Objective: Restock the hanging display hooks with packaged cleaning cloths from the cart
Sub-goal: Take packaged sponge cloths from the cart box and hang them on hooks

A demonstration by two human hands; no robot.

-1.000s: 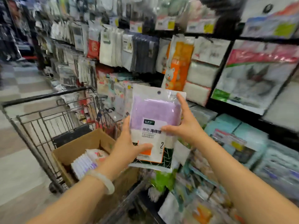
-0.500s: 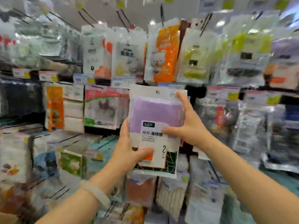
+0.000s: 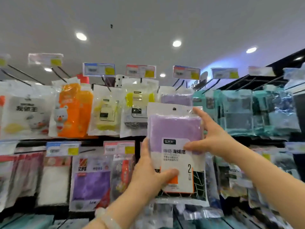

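At the top row of the display wall, just below its price tags, both hands hold one purple cleaning-cloth pack (image 3: pixel 175 146) upright and label-out: the left hand (image 3: pixel 146 176) pinches the lower left edge with the thumb across the front, and the right hand (image 3: pixel 212 138) grips the right edge, thumb on the label and fingers (image 3: pixel 198 111) stretched to the top corner. Held this way the punched hang hole (image 3: pixel 174 109) stays uncovered and level. It sits directly in front of the matching purple packs (image 3: pixel 176 98) on their hook (image 3: pixel 179 84), likely the target; not yet threaded.
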